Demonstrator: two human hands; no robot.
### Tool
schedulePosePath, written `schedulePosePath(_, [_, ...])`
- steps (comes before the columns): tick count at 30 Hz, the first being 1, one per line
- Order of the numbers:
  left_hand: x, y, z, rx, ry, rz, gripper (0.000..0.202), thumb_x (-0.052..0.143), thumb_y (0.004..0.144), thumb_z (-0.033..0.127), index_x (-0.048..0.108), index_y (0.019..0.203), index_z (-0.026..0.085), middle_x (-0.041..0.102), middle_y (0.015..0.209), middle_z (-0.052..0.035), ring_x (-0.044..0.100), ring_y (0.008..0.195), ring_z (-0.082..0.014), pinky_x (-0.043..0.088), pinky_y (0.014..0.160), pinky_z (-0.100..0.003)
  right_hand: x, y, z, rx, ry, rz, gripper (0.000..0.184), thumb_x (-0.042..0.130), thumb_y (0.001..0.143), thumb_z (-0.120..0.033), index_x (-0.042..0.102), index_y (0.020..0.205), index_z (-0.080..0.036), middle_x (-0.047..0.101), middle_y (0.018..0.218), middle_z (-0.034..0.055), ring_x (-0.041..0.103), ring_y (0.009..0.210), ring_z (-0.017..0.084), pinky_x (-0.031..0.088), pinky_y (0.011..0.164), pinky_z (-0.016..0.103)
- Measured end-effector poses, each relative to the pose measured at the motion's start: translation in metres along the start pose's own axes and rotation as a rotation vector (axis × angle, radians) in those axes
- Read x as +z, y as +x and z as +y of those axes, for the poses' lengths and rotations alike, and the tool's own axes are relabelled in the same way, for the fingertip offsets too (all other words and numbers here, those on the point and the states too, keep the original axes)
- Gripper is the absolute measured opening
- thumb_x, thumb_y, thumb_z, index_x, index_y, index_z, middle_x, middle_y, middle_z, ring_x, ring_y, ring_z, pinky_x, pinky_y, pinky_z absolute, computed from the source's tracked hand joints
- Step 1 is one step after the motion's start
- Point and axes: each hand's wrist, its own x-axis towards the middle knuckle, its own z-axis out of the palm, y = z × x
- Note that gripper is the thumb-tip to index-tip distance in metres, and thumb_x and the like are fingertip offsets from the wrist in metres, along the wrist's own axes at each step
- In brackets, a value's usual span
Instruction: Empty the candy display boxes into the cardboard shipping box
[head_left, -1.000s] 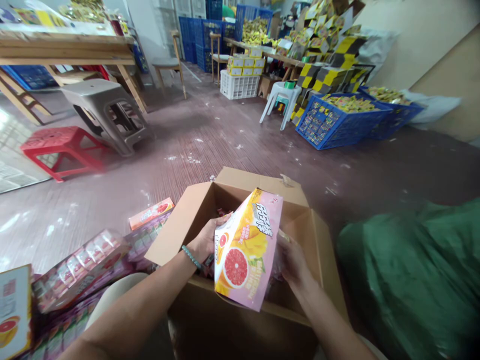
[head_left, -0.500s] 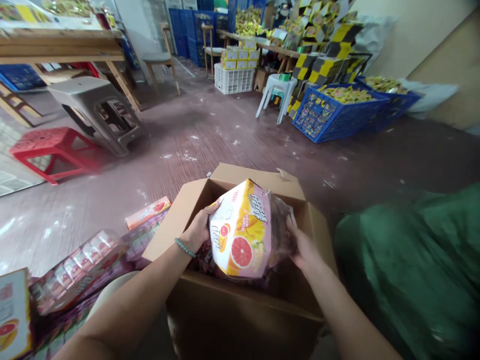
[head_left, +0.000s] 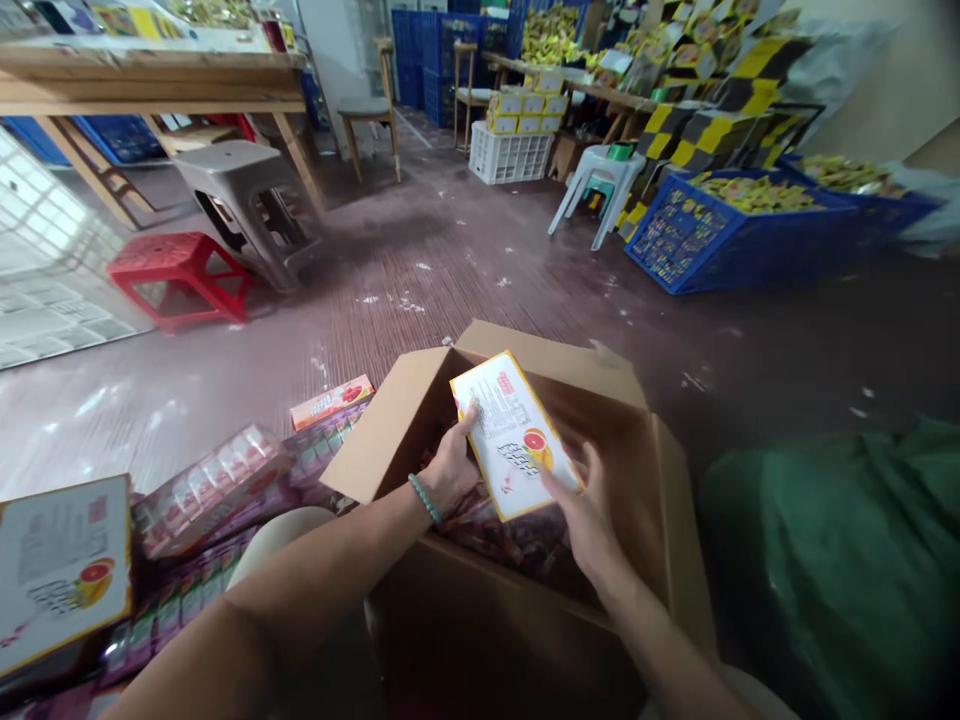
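Note:
A white snack box (head_left: 504,420) with yellow edges and a grapefruit picture is held tilted above an open cardboard carton (head_left: 525,640). My left hand (head_left: 453,462), with a green bead bracelet on the wrist, grips its left edge, thumb on the printed face. At the lower right edge my right hand (head_left: 589,505) holds it, thumb over the front and fingers partly hidden behind. Dark red wrapped packets (head_left: 504,535) lie inside the carton under the box. The side of the box turned away from me is hidden.
Left of the carton lie clear-fronted snack packs (head_left: 214,480), a small orange box (head_left: 331,402) and another white printed box (head_left: 64,570). A green sack (head_left: 840,540) stands at the right. Farther off are a red stool (head_left: 184,275), a grey stool (head_left: 244,195) and a blue crate (head_left: 720,235).
The box has turned, so its white printed face now shows instead of its colourful front and side. My right hand has moved to its lower edge. The view has swung left.

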Motion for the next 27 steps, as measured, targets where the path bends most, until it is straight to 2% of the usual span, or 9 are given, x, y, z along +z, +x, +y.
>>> schedulePosePath(2, [0.0,-0.004,0.005,0.006,0.074,0.012,0.044,0.052,0.101,0.042,0.062,0.131,0.011,0.076,0.101,-0.013,0.07,0.075,-0.0217,0.058,0.074,-0.032,-0.006,0.006,-0.009,-0.093,-0.066,0.059,0.105,0.093,0.063,-0.052,0.042,0.151,-0.023,0.055,0.142,0.0133,0.063,0.116,0.032,0.053,0.099,0.044])
schedulePosePath(4, [-0.003,-0.004,0.018,0.06,0.171,0.155,0.052,0.055,0.098,0.053,0.059,0.134,0.015,0.073,0.098,-0.0103,0.065,0.068,-0.0182,0.053,0.065,-0.029,-0.016,0.011,-0.024,-0.287,-0.187,0.087,0.079,0.086,0.071,-0.053,0.059,0.138,-0.022,0.059,0.138,0.0114,0.061,0.118,0.031,0.051,0.102,0.044])
schedulePosePath(7, [-0.008,0.001,0.035,0.14,0.328,0.257,0.058,0.052,0.096,0.065,0.059,0.134,0.023,0.071,0.105,-0.009,0.062,0.073,-0.0179,0.05,0.064,-0.028,-0.027,0.012,-0.044,-0.576,-0.445,0.024,0.059,0.086,0.07,-0.048,0.072,0.123,-0.025,0.059,0.134,0.0098,0.056,0.126,0.032,0.043,0.114,0.045])
schedulePosePath(10, [-0.013,0.004,0.033,0.119,0.472,0.115,0.065,0.051,0.089,0.075,0.067,0.124,0.023,0.071,0.105,-0.01,0.062,0.079,-0.0209,0.05,0.067,-0.029,-0.032,0.011,-0.053,-0.7,-0.586,-0.059,0.058,0.083,0.073,-0.05,0.07,0.124,-0.025,0.057,0.138,0.0108,0.054,0.129,0.034,0.041,0.116,0.05])
schedulePosePath(14, [-0.017,0.005,0.021,0.144,0.625,-0.02,0.07,0.057,0.083,0.08,0.07,0.122,0.023,0.072,0.11,-0.0104,0.064,0.093,-0.0253,0.051,0.077,-0.033,-0.039,0.013,-0.058,-0.745,-0.62,0.059,0.064,0.076,0.08,-0.053,0.061,0.133,-0.022,0.055,0.144,0.0127,0.049,0.136,0.035,0.04,0.116,0.054])
schedulePosePath(17, [-0.015,0.002,0.021,0.242,0.672,-0.07,0.068,0.063,0.082,0.075,0.07,0.125,0.023,0.069,0.129,-0.01,0.061,0.116,-0.0302,0.05,0.093,-0.037,-0.046,0.02,-0.054,-0.617,-0.549,0.003,0.069,0.079,0.076,-0.057,0.06,0.132,-0.023,0.052,0.149,0.0135,0.052,0.134,0.035,0.044,0.114,0.053])
schedulePosePath(21, [-0.009,-0.005,0.031,0.348,0.699,-0.222,0.066,0.072,0.079,0.068,0.072,0.127,0.023,0.059,0.148,-0.006,0.048,0.139,-0.0329,0.042,0.11,-0.039,-0.055,0.038,-0.044,-0.302,-0.084,0.114,0.08,0.083,0.069,-0.067,0.057,0.131,-0.023,0.065,0.131,0.0133,0.069,0.105,0.032,0.058,0.092,0.05])
schedulePosePath(24, [-0.005,-0.011,0.039,0.368,0.659,-0.254,0.068,0.076,0.077,0.064,0.07,0.131,0.023,0.062,0.145,-0.0067,0.049,0.138,-0.033,0.044,0.108,-0.04,-0.054,0.042,-0.04,-0.149,0.081,0.029,0.075,0.085,0.065,-0.069,0.065,0.12,-0.022,0.071,0.119,0.0117,0.071,0.103,0.033,0.059,0.091,0.048])
schedulePosePath(27, [-0.004,-0.016,0.046,0.309,0.678,-0.334,0.072,0.074,0.081,0.061,0.064,0.141,0.023,0.069,0.133,-0.0096,0.058,0.127,-0.032,0.049,0.1,-0.04,-0.054,0.036,-0.035,0.018,0.189,-0.04,0.064,0.072,0.077,-0.077,0.07,0.116,-0.025,0.074,0.116,0.0097,0.07,0.11,0.034,0.06,0.093,0.05])
